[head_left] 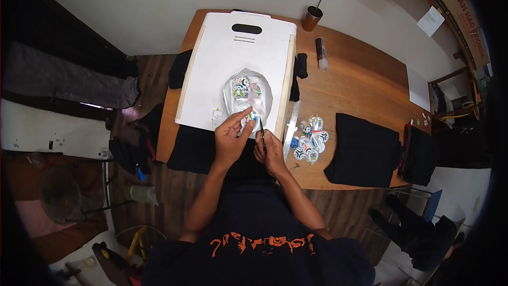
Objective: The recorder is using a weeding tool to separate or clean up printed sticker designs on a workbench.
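My left hand (pixel 230 136) pinches a round printed sticker-like piece (pixel 250 122) with coloured marks between thumb and fingertips. My right hand (pixel 271 152) is closed around a slim dark tool (pixel 261 128), perhaps small scissors, whose tip meets the right edge of that piece. Just beyond my hands, a translucent white plastic bag (pixel 267 92) lies open, with more printed pieces (pixel 242 88) in it. Under it is a large white board (pixel 211 58) with a handle slot. Some of the round piece is covered by my fingers.
Right of the board are a clear ruler (pixel 291 131), a pile of round printed pieces (pixel 311 140) and folded black cloth (pixel 364 150) on the wooden table (pixel 360 85). Farther back stand a brown cup (pixel 312 18) and a small clear-and-black bottle (pixel 321 53).
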Demonstrator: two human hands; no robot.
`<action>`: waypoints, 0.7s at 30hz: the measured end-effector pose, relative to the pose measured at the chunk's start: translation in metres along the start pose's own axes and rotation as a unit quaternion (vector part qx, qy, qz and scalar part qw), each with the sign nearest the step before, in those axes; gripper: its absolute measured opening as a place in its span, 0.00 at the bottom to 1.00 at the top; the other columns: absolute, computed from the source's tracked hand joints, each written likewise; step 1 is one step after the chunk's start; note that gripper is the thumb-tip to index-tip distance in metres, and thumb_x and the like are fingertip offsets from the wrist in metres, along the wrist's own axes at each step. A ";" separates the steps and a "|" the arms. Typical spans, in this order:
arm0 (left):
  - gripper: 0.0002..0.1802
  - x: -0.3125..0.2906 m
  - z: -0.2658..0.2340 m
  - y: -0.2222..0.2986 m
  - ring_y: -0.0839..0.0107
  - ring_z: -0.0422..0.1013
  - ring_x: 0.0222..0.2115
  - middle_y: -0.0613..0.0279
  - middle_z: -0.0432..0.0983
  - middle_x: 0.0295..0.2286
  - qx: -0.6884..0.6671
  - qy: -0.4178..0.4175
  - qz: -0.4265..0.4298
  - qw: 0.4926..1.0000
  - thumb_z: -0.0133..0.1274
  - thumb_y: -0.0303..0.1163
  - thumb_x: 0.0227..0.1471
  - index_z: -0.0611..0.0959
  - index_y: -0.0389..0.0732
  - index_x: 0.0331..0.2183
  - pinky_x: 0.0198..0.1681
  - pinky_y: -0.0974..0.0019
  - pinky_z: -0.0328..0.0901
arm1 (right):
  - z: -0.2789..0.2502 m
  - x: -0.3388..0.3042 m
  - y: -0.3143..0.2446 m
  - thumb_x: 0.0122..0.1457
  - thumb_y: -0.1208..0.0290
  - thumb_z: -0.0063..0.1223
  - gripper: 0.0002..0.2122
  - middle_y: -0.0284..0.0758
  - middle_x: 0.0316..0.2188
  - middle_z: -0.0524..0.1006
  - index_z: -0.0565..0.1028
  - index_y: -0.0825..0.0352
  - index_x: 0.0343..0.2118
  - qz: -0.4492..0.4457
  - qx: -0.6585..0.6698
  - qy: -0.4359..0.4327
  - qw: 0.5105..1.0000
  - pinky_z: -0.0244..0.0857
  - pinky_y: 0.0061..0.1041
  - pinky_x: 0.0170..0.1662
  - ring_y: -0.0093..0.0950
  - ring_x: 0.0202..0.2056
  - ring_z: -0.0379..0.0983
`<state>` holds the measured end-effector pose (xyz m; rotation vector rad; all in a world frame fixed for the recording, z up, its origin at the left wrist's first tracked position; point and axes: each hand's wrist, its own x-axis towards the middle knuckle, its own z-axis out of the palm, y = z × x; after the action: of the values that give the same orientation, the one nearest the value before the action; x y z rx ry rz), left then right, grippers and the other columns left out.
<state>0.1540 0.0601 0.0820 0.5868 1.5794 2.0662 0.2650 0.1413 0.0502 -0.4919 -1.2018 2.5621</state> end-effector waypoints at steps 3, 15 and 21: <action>0.20 0.000 0.001 0.001 0.78 0.71 0.42 0.57 0.75 0.41 -0.001 0.001 0.003 1.000 0.53 0.13 0.53 0.76 0.26 0.50 0.45 0.77 0.66 | 0.000 0.000 0.001 0.71 0.56 0.31 0.18 0.22 0.12 0.54 0.66 0.66 0.33 0.005 0.000 0.006 1.000 0.42 0.16 0.15 0.14 0.11 0.46; 0.20 -0.001 0.002 0.006 0.77 0.70 0.43 0.57 0.75 0.42 -0.002 -0.005 0.002 1.000 0.53 0.13 0.54 0.76 0.27 0.50 0.47 0.76 0.66 | -0.001 -0.001 0.003 0.71 0.56 0.30 0.19 0.22 0.12 0.54 0.66 0.66 0.33 -0.002 0.004 -0.001 1.000 0.42 0.16 0.15 0.14 0.11 0.46; 0.19 -0.001 0.001 0.005 0.77 0.70 0.43 0.56 0.75 0.43 0.004 -0.008 0.005 1.000 0.52 0.13 0.54 0.76 0.27 0.50 0.47 0.76 0.65 | 0.001 -0.001 0.001 0.71 0.55 0.30 0.19 0.22 0.12 0.54 0.66 0.66 0.33 -0.007 -0.010 -0.001 1.000 0.42 0.16 0.15 0.14 0.11 0.46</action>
<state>0.1551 0.0587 0.0871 0.6144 1.5804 2.0583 0.2653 0.1400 0.0501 -0.4839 -1.2282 2.5420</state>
